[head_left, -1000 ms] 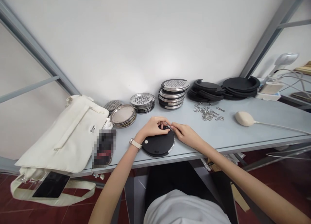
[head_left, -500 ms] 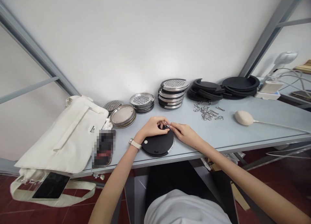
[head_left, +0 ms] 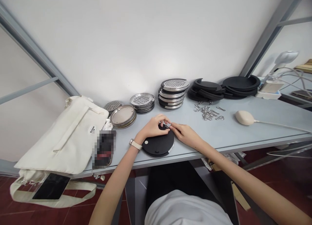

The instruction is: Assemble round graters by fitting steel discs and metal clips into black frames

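Observation:
A round black disc (head_left: 157, 143) with a pale dot and a shiny metal edge at its right lies flat near the table's front edge. My left hand (head_left: 156, 126) rests over its far side, thumb and fingers curled in a pinch around a small metal clip (head_left: 167, 126). From the right, my right hand (head_left: 184, 134) closes its fingertips on the same clip, at the disc's far rim. The fingers partly cover the clip, so how it sits against the disc cannot be made out. Several similar loose metal clips (head_left: 208, 113) lie in a pile farther right.
Along the wall stand stacked metal grater discs (head_left: 142, 99), plain metal discs (head_left: 123, 116), black-rimmed grater discs (head_left: 174, 91) and black round covers (head_left: 241, 86). A white bag (head_left: 65, 137) and a phone (head_left: 104, 148) lie left; a beige corded device (head_left: 244, 118) lies right.
The fingers have shifted slightly at the clip, and the left index finger is raised a little more. The disc and the other things stay where they were.

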`<action>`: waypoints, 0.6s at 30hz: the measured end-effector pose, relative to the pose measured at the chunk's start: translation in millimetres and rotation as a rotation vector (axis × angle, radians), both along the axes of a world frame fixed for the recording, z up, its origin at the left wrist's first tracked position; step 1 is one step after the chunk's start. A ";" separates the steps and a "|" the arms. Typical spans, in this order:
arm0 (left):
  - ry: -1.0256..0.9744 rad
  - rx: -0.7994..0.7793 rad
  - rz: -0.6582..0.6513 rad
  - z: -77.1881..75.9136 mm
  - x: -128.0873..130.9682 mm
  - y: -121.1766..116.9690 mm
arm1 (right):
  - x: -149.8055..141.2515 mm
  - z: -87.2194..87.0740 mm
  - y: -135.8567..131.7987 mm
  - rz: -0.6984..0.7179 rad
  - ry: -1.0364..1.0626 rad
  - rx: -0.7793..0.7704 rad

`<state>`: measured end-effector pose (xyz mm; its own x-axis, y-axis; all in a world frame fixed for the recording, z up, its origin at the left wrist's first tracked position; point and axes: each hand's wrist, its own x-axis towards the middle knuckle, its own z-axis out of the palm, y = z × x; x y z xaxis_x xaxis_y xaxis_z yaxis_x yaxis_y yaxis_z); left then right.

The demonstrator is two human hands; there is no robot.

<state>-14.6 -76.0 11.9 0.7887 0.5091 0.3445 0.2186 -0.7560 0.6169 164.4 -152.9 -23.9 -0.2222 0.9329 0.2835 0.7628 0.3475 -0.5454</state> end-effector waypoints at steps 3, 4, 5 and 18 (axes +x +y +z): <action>-0.004 -0.007 0.006 -1.1 0.1 0.4 | -0.1 0.7 -0.6 -0.004 -0.005 0.002; -0.003 -0.014 0.012 -1.3 0.3 0.4 | -0.2 1.0 -0.8 -0.008 -0.008 0.002; 0.000 -0.025 0.018 -1.4 0.4 0.4 | -0.2 1.4 -1.0 -0.011 -0.012 0.000; 0.016 -0.112 0.060 0.1 0.9 -0.7 | -0.5 1.9 -1.8 -0.038 -0.028 -0.016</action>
